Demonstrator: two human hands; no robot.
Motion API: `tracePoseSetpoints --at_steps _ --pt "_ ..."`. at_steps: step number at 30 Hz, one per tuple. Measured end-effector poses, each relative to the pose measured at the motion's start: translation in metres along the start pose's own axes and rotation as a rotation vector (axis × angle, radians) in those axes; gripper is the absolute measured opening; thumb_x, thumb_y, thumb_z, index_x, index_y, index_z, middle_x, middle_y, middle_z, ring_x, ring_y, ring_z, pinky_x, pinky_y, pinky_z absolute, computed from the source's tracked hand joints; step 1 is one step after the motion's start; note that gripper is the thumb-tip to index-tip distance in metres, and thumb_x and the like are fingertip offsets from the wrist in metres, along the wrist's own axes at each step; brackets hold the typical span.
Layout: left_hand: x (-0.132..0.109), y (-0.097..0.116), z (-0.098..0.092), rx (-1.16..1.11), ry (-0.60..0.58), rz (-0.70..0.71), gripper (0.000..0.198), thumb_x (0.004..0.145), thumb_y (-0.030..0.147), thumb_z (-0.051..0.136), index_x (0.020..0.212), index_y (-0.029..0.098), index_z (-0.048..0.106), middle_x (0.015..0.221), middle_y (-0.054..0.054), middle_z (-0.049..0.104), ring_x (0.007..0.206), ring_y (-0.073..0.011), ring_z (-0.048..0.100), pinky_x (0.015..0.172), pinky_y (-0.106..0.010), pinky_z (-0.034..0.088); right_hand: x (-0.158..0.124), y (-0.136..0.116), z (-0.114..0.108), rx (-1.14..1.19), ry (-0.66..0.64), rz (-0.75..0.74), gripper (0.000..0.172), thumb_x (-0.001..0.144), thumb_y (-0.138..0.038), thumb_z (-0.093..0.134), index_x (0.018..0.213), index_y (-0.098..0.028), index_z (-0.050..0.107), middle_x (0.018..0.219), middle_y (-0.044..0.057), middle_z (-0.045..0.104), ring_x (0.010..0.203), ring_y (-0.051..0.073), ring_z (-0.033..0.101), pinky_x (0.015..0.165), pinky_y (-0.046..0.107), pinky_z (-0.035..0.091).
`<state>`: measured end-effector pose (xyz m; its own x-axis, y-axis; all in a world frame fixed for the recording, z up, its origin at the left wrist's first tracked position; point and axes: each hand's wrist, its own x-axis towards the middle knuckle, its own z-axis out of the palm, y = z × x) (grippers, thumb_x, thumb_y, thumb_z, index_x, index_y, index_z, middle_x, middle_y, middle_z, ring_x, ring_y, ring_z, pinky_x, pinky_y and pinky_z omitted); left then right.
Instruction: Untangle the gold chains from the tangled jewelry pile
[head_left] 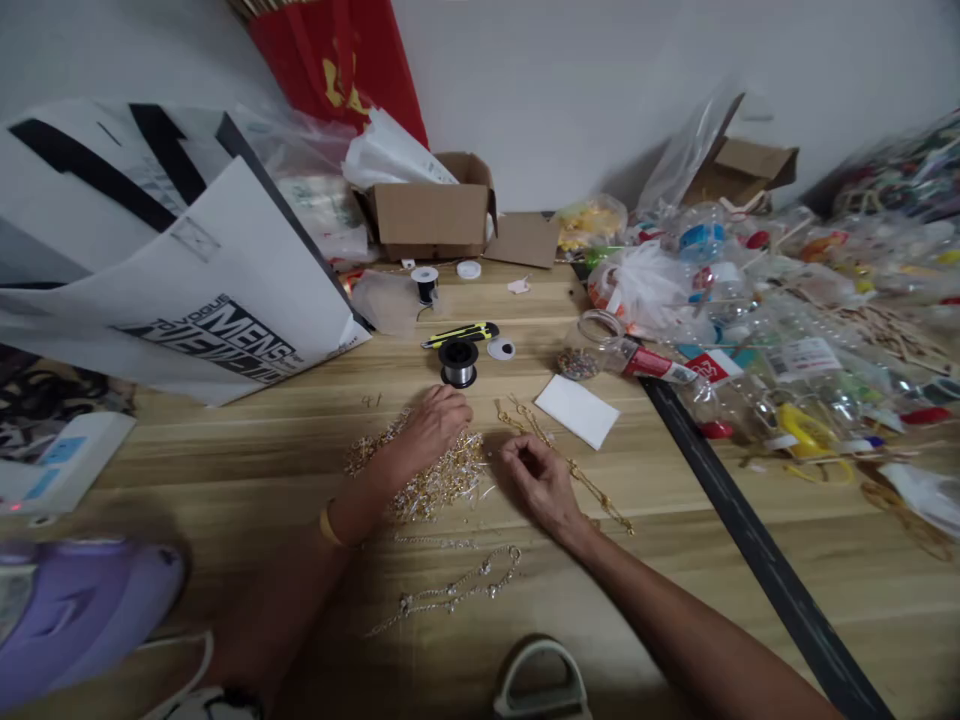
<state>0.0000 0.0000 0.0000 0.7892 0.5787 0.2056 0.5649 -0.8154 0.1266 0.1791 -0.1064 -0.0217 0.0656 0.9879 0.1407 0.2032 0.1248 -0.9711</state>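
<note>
My left hand (436, 418) is over the upper part of a pile of small gold and clear beads (442, 485), its fingers bent together; whatever they pinch is hidden. My right hand (541, 480) rests on the table just right of the pile, thumb and forefinger closed on something too small to make out. Beside it lies a gold chain (600, 492), partly covered by the hand. Nearer to me lie a silver chain (454, 595) with clear stones and a shorter silver chain (435, 542).
Beyond my hands are a wire spool (458, 363), a yellow-black cutter knife (461, 334), a bead jar (585, 350) and a white card (577, 410). A white bag (187, 300) stands left, a cardboard box (433, 220) behind. Plastic bottles (802, 370) crowd the right.
</note>
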Motion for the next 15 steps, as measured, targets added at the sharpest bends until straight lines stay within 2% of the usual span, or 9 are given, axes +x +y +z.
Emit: tracePoseSetpoints --at_steps 5,8,11,12,15 --pt "-0.001 0.005 -0.002 -0.015 0.027 0.0 0.019 0.088 0.017 0.048 0.073 0.017 0.061 0.078 -0.005 0.059 0.086 -0.0214 0.048 0.081 -0.036 0.039 0.0 0.003 0.0 -0.003 0.003 -0.015 0.017 0.084 -0.032 0.056 0.077 -0.017 0.058 0.07 0.001 0.057 0.065 0.013 0.051 0.058 0.024 0.039" --pt "-0.003 0.013 -0.005 -0.146 0.142 -0.074 0.017 0.086 0.016 0.05 0.074 0.016 0.062 0.08 -0.006 0.061 0.09 -0.0218 0.049 0.084 -0.038 0.04 0.0 0.004 0.0 -0.019 0.0 -0.028 0.016 0.084 -0.032 0.055 0.078 -0.017 0.058 0.071 0.001 0.056 0.064 0.013 0.051 0.057 0.023 0.039" --pt "-0.01 0.027 -0.009 -0.449 0.305 -0.285 0.013 0.083 0.019 0.056 0.072 0.015 0.062 0.076 -0.005 0.063 0.083 -0.0201 0.053 0.078 -0.034 0.043 -0.001 0.001 -0.001 -0.062 0.002 -0.075 0.016 0.086 -0.03 0.053 0.077 -0.017 0.058 0.07 0.001 0.056 0.063 0.013 0.05 0.056 0.023 0.038" --pt "-0.014 0.032 -0.011 -0.591 0.319 -0.38 0.012 0.081 0.022 0.058 0.072 0.015 0.062 0.075 -0.004 0.063 0.078 -0.0187 0.055 0.075 -0.033 0.044 -0.001 0.0 -0.001 -0.082 0.003 -0.101 0.016 0.086 -0.029 0.052 0.076 -0.018 0.057 0.07 0.001 0.056 0.063 0.013 0.05 0.057 0.024 0.038" --pt "-0.026 0.049 -0.014 -1.046 0.252 -0.649 0.015 0.077 0.029 0.061 0.075 0.014 0.063 0.069 -0.001 0.063 0.066 -0.0147 0.056 0.065 -0.027 0.044 -0.004 -0.005 -0.002 -0.141 -0.004 -0.205 0.014 0.087 -0.025 0.05 0.076 -0.018 0.056 0.072 0.002 0.056 0.067 0.014 0.051 0.061 0.025 0.04"
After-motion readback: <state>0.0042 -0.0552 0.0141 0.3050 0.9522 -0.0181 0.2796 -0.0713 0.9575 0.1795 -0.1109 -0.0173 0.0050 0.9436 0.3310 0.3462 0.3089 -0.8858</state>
